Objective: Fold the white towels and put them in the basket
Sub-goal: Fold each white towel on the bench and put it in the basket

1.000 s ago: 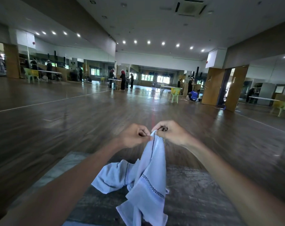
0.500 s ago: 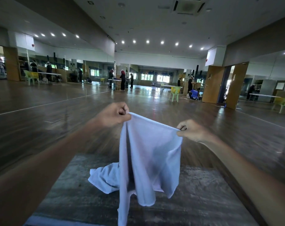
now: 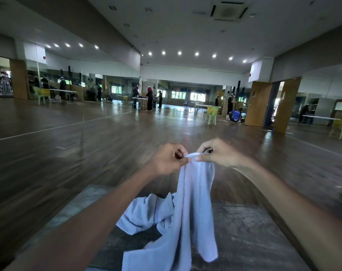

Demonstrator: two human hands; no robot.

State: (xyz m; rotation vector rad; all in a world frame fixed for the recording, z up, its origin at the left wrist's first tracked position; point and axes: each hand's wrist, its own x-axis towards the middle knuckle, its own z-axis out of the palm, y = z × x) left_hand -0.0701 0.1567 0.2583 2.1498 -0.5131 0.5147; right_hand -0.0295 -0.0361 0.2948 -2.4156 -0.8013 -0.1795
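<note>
A white towel [image 3: 195,200] hangs in the air in front of me, doubled over lengthwise. My left hand [image 3: 167,161] and my right hand [image 3: 218,154] pinch its top edge side by side, almost touching. Its lower end drapes down toward the grey table [image 3: 250,237]. Behind it a second white towel [image 3: 146,214] with a dark stitched stripe lies crumpled on the table. No basket is in view.
The table's far edge sits just beyond the crumpled towel, with dark wooden floor [image 3: 88,145] past it. Far off in the hall stand several people at tables [image 3: 144,98], a green chair [image 3: 212,114] and open wooden doors [image 3: 258,103].
Half a second ago my hands held the towel spread wide apart; they have come back together, bringing the two top corners side by side so the towel hangs doubled.
</note>
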